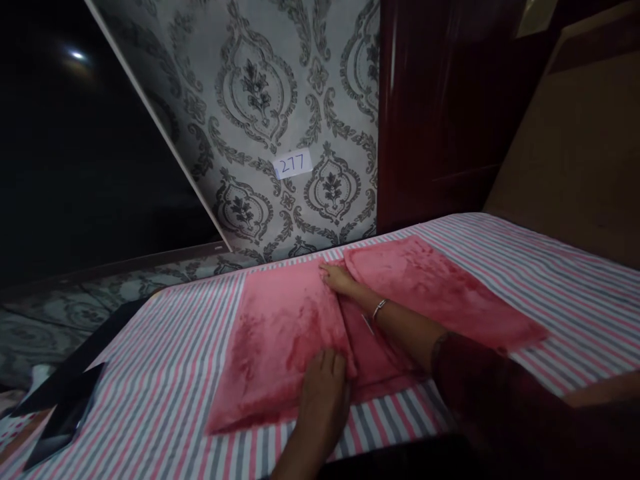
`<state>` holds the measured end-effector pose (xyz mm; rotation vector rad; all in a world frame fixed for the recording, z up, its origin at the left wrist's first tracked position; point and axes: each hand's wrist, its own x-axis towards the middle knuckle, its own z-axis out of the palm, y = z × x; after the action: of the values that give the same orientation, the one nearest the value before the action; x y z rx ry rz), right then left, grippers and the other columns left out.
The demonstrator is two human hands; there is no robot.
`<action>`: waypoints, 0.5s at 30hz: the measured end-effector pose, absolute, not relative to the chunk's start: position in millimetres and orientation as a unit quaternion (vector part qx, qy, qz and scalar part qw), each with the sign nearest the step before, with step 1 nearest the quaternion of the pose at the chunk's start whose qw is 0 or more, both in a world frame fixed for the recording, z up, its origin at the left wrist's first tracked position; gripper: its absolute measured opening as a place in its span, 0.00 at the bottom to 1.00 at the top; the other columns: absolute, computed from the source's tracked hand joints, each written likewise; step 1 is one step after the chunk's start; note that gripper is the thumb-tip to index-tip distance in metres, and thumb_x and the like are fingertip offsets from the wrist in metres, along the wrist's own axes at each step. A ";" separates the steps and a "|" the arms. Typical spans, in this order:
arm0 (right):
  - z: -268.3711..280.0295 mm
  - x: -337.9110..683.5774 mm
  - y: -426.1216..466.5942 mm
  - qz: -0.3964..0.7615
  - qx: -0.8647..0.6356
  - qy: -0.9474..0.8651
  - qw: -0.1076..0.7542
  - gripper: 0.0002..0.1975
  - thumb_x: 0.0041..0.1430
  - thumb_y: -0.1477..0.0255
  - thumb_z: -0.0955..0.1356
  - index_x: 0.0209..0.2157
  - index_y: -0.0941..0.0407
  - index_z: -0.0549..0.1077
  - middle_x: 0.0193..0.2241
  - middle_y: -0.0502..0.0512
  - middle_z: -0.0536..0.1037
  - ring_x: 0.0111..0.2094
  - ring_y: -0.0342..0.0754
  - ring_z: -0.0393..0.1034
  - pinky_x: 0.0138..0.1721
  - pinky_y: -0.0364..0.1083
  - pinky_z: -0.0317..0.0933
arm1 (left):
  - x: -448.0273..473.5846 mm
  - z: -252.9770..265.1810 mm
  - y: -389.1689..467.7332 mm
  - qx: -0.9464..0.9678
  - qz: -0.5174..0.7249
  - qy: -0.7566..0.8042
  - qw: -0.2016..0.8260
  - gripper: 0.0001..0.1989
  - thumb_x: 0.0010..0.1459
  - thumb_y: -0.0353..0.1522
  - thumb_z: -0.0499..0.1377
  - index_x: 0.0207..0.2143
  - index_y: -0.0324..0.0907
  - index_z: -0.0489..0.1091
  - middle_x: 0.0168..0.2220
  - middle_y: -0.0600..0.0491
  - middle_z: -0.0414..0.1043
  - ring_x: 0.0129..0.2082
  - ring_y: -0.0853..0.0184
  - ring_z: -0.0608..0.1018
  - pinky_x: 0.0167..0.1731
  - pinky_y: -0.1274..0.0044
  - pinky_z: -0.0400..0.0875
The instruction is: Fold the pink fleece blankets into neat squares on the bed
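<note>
A pink plush cloth (285, 327) lies on the striped sheet, its left part folded inward as a flap. Its right part (425, 287) is also folded over, and a darker strip shows between the two. My left hand (325, 387) rests at the near corner of the left flap, fingers curled onto the fabric. At the far corner of the same flap, my right hand (338, 277) grips the edge between thumb and fingers. That arm, with a silver bracelet (380, 310) on the wrist, crosses over the cloth and hides part of the middle strip.
A striped sheet (175, 373) covers the surface below. A dark phone-like slab (65, 420) lies at the near left. A large black screen (90, 160) stands at the left, and a cardboard panel (575, 147) at the right. Patterned wallpaper (255, 93) bears a paper marked 277 (293, 164).
</note>
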<state>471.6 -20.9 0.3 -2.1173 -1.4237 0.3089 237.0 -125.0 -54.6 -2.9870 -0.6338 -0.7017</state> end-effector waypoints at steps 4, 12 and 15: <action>19.3 493.5 -50.8 0.106 -0.778 -0.553 0.279 0.22 0.66 0.73 0.63 0.60 0.57 0.72 0.55 0.59 0.78 0.55 0.52 0.73 0.55 0.45 0.64 | 216.3 -27.9 -114.9 -0.954 -0.234 -0.163 -0.094 0.24 0.63 0.33 0.58 0.61 0.43 0.64 0.54 0.42 0.74 0.53 0.54 0.76 0.51 0.62 0.74; -14.0 519.6 -196.5 0.005 -0.767 -0.590 0.252 0.29 0.71 0.61 0.56 0.67 0.59 0.64 0.67 0.62 0.63 0.68 0.57 0.57 0.67 0.57 0.52 | 224.9 -43.1 -102.8 -0.963 -0.186 -0.192 0.023 0.25 0.67 0.36 0.52 0.65 0.39 0.65 0.66 0.40 0.64 0.66 0.48 0.66 0.62 0.52 0.63; -44.5 499.9 -218.8 0.003 -0.788 -0.582 0.201 0.31 0.71 0.60 0.57 0.69 0.61 0.60 0.69 0.65 0.58 0.70 0.58 0.51 0.68 0.61 0.49 | 231.2 -57.8 -110.2 -0.962 -0.164 -0.211 0.064 0.25 0.67 0.35 0.51 0.65 0.42 0.66 0.68 0.42 0.62 0.68 0.47 0.63 0.63 0.51 0.59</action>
<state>499.9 -218.8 -44.5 -2.2002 -1.6272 0.0073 231.2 -110.2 -57.8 -2.9042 -0.6362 -0.4965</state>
